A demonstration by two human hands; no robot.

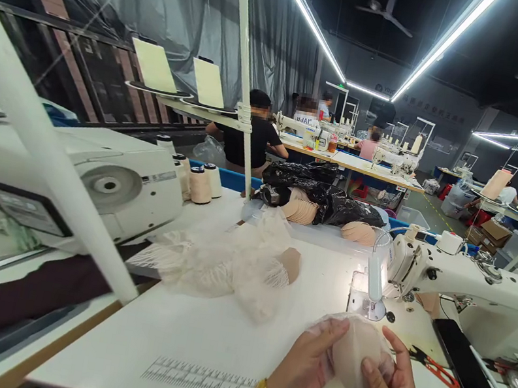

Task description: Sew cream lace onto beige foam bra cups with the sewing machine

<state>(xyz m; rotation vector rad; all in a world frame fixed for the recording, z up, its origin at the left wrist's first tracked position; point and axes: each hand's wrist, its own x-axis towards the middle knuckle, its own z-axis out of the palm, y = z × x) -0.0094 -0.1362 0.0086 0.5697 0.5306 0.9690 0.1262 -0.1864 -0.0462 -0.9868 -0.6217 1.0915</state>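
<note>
A pale beige fabric cup (354,359) with sheer white material around it is held between both hands, just in front of the sewing machine's lit needle area. My left hand (304,367), with a gold bracelet at the wrist, grips the cup's left edge, thumb on top. On the right edge, my right hand (394,382) pinches the cup with the thumb on its face; the index finger is raised. Sheer white lace fabric (227,265) lies heaped on the white table (215,339), left of the hands, with a beige cup (290,264) at its right side.
A white sewing machine (477,283) stands at right, near orange-handled snips (443,370) and a black phone (465,364). Black plastic bags (332,200) and stacked beige cups (301,209) lie behind. Thread cones (201,185), a slanted white pole (61,154) and another machine (113,176) are left. People sit beyond.
</note>
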